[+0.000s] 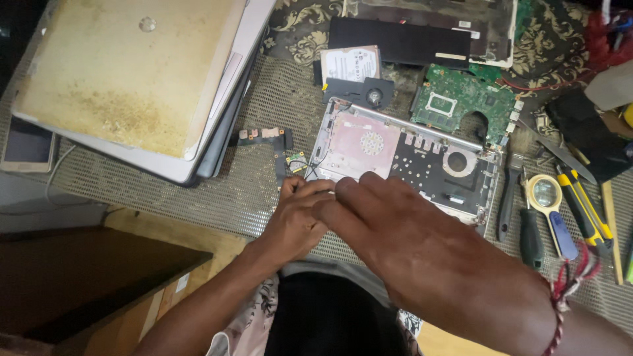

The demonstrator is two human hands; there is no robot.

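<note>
The left hand [298, 214] and the right hand [389, 227] meet at the near left corner of an opened laptop base [402, 161]. The left fingers are curled together at this corner, near thin wires [304, 170], but I cannot tell if they pinch something. The right hand lies flat over the near edge of the base with the fingers loosely stretched, and it holds nothing that I can see. On the right wrist there is a red thread band [566, 290].

Just beyond the left hand lies a small black board [273, 142] with a tiny green card [297, 161], touching the wires. Beyond the base are a black fan [361, 91], a hard drive [351, 63] and a green mainboard [461, 100]; further away is a black battery [399, 41].

To the right of the right hand lie a brush [508, 194], a magnifier [550, 207] with a yellow rim, and yellow-black screwdrivers [583, 204]. Far to the left of the hands is a stack of closed laptops [132, 79], and a phone [28, 145] beside it. All rest on a worktop [244, 191] covered with a mesh mat.
</note>
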